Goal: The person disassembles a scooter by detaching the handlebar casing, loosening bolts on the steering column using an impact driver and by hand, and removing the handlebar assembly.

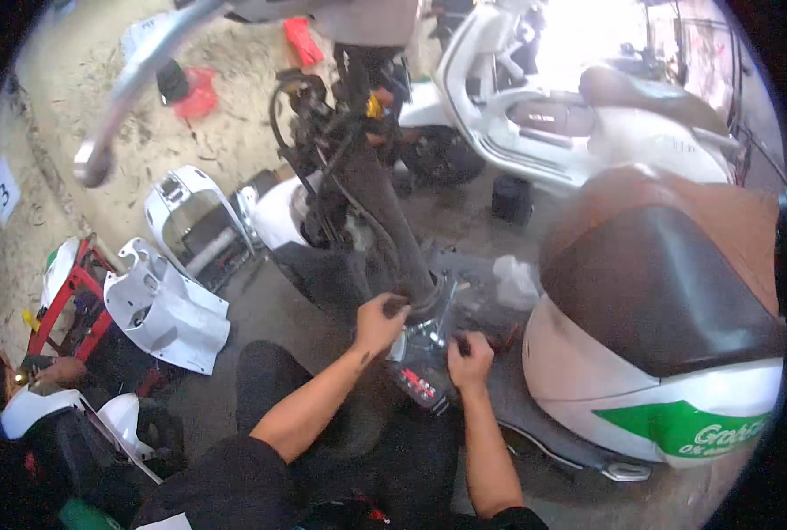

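A scooter stripped of its front panels stands before me, its dark frame tube (384, 212) running down to the footboard (534, 397). My left hand (382, 325) is at the lower end of that tube, its fingers curled in; what they hold, if anything, is hidden. Just to the right, above the footboard, my right hand (471, 360) is closed with thumb and fingers together, and I cannot make out anything in it. Small shiny metal parts (430, 332) lie between the two hands. Below them is a dark item with red markings (418, 387). A crumpled clear plastic bag (517, 281) rests beyond my right hand.
The dark seat (667, 283) and white-green rear body stand close on the right. White panels (168, 309) and a red metal frame (67, 300) sit at left. A handlebar lever (142, 97) juts overhead. Another white scooter (534, 115) is parked behind.
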